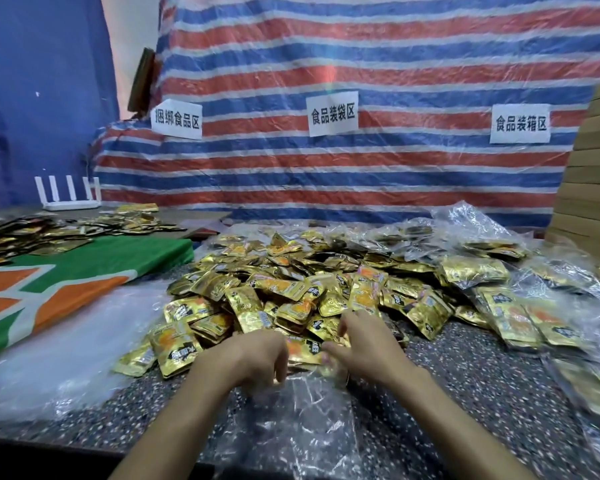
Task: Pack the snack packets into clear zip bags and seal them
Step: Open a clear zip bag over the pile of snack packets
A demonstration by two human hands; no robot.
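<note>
Striped red, white and blue tarp (pixel 395 64) is hanging behind the speckled table (pixel 465 393), and three paper signs are sticking to it. The left sign (pixel 176 118) is reading 捆绑食品区, the middle sign (pixel 333 113) 食品装袋区 and the right sign (pixel 520 123) 食品装箱区. I am working straight in front of the middle one.

A big pile of gold snack packets (pixel 291 282) is lying across the table ahead of me. A clear zip bag (pixel 312 420) is lying flat between my forearms, its long axis running from me toward the pile and its mouth seemingly at the far end, under my hands.

My right hand (pixel 364 344) is reaching onto the pile's near edge, its fingers (pixel 343 329) curling round a small bunch of packets (pixel 303 349) that is sitting between my two hands. My left hand (pixel 257 358) is hanging over the bag's far left corner with its fingers (pixel 280 370) curled downward. Blur is hiding whether they are pinching the film, so I cannot tell.

The bunch is lying just beyond the opening, nearer my right hand, so I am judging the coming move to be a short pull toward me, into the bag.

Each packet is carrying a black patch with white characters, too blurred for reading. To the right, filled bags (pixel 471 268) are lying heaped.
</note>
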